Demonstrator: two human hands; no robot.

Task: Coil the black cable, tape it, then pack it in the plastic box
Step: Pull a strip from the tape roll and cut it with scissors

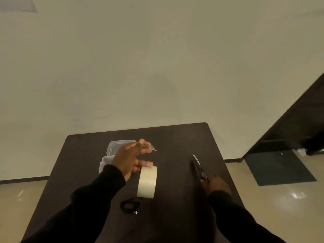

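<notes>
The black cable [129,206] lies coiled on the dark table [175,142] near its front, a plug end showing. Just behind it stands a roll of clear tape [147,181] on edge. My left hand [130,159] hovers above the roll, its thumb and fingertips pinching a short clear strip of tape [150,147]. My right hand [216,185] rests on the table to the right, closed around the handles of scissors [199,166] whose blades point away. The clear plastic box [105,162] and its lid [121,144] sit behind my left hand, partly hidden.
The table's far edge meets a plain pale wall. At the right stand a dark doorway or cabinet [298,123] and a dark floor mat [278,167] on the shiny floor.
</notes>
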